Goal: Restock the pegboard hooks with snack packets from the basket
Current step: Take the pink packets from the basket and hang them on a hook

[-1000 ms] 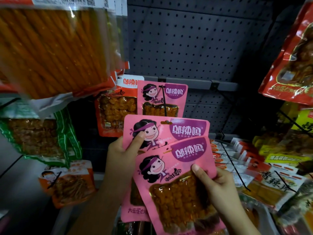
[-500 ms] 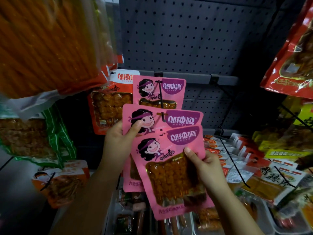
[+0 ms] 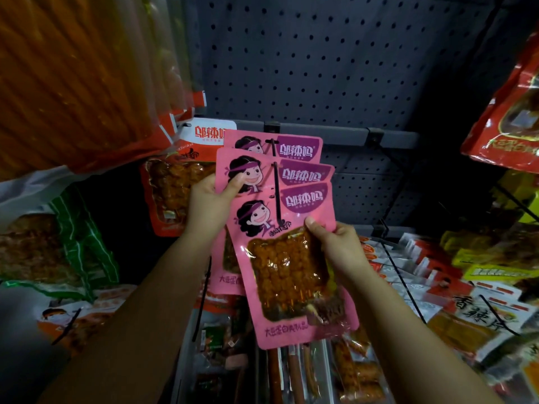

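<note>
Two hands, two pink snack packets at the hook

Right hand (image 3: 339,246) grips the near packet (image 3: 291,258); left hand (image 3: 208,204) pinches the far packet (image 3: 259,173), hook (image 3: 276,188) running lengthwise toward them.

Bare pegboard (image 3: 320,62) above crowded pink packets (image 3: 294,275)

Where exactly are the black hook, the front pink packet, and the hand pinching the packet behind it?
black hook (image 3: 276,182), head view, on its thin rod over the pink packets.
front pink packet (image 3: 287,275), head view, on its clear window.
left hand (image 3: 208,204), head view, on the back of the hand.
</note>
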